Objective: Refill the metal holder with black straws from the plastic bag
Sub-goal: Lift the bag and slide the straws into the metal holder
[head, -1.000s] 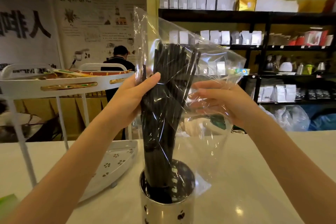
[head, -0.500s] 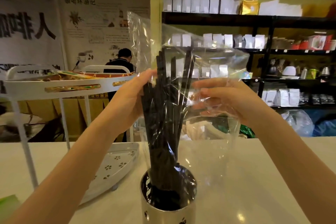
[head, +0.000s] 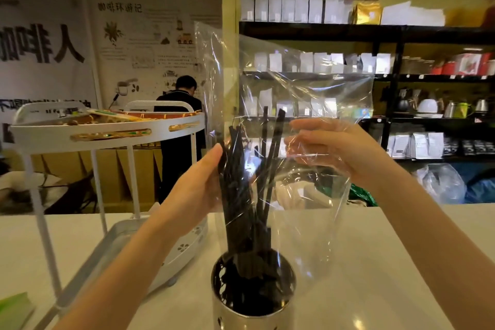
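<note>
Refill is mostly done: the black straws (head: 242, 195) stand with their lower ends already inside the metal holder (head: 253, 311) at bottom centre of the frame, on the white surface (head: 375, 262). The plastic bag (head: 308, 104) is upside down over them, its mouth down at the holder rim. Your left hand (head: 198, 187) presses the bundle through the film, fingers curled around it. Your right hand (head: 337, 150) pinches the film right of the straws. Left to do: lift the bag clear. Versus the earlier frames, the straws sit deeper, their tops are lower and fanned out, and the bag is emptier up top.
</note>
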The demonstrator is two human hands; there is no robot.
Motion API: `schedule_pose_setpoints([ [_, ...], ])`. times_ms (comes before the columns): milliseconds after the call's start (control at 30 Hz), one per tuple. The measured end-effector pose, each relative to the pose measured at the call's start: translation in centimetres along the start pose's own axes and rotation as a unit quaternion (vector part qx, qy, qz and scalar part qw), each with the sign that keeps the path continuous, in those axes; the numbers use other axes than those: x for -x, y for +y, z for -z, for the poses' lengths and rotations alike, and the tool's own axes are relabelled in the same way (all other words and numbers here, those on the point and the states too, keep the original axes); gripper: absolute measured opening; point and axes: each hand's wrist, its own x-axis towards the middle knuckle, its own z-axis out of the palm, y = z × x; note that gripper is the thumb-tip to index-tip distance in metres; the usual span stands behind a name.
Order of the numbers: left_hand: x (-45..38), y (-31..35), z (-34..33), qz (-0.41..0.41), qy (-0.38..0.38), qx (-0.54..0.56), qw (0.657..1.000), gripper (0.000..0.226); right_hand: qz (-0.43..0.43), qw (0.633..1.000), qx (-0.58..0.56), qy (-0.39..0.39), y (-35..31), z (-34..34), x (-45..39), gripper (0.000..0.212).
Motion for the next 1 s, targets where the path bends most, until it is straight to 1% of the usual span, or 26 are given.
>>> schedule_pose_setpoints([
  [67,-0.1,0.0,0.4,-0.005,0.021,-0.014,1.000,0.040,-0.001,1.000,0.002,0.001,0.1,0.1,0.0,0.018],
  [133,-0.2,0.4,0.3,-0.017,0.026,-0.025,0.999,0.034,-0.004,1.000,0.010,-0.004,0.2,0.1,0.0,0.016],
  [200,0.0,0.8,0.3,-0.023,0.010,-0.028,0.999,0.027,-0.004,1.000,0.009,-0.009,0.1,0.1,0.1,0.016],
  [300,0.4,1.2,0.2,-0.038,-0.015,-0.035,0.999,0.032,0.002,1.000,-0.022,-0.005,-0.2,0.3,0.2,0.018],
  [367,0.7,1.3,-0.2,-0.041,-0.024,-0.025,0.999,0.031,0.007,1.000,-0.018,0.001,-0.3,0.3,0.3,0.019],
  [433,0.7,1.2,-0.6,-0.038,-0.032,-0.013,0.999,0.036,0.011,1.000,0.000,0.012,-0.3,0.4,0.3,0.020],
  [600,0.4,1.0,-0.6,-0.050,-0.028,0.014,0.998,0.060,0.015,0.999,0.019,0.021,-0.3,0.6,0.2,0.020],
  [633,0.4,1.0,-0.4,-0.049,-0.027,0.016,0.998,0.061,0.015,1.000,0.016,0.019,-0.3,0.7,0.2,0.020],
  [767,0.5,1.0,0.1,-0.048,-0.046,0.011,0.998,0.035,0.012,1.000,-0.006,-0.002,-0.4,0.8,0.4,0.021],
  [800,0.6,1.0,0.0,-0.044,-0.060,0.024,0.997,0.034,0.014,1.000,-0.013,-0.003,-0.4,0.9,0.5,0.022],
  [900,0.4,0.5,0.0,-0.066,-0.068,0.038,0.995,0.044,0.029,0.998,-0.055,0.004,-0.9,1.0,0.7,0.024],
  [933,0.4,0.4,0.1,-0.063,-0.078,0.040,0.994,0.055,0.035,0.997,-0.067,0.004,-1.2,1.1,0.7,0.025],
  [1000,0.3,-0.1,0.9,-0.040,-0.115,0.056,0.991,0.088,0.051,0.995,-0.081,0.011,-1.6,1.3,0.7,0.024],
])
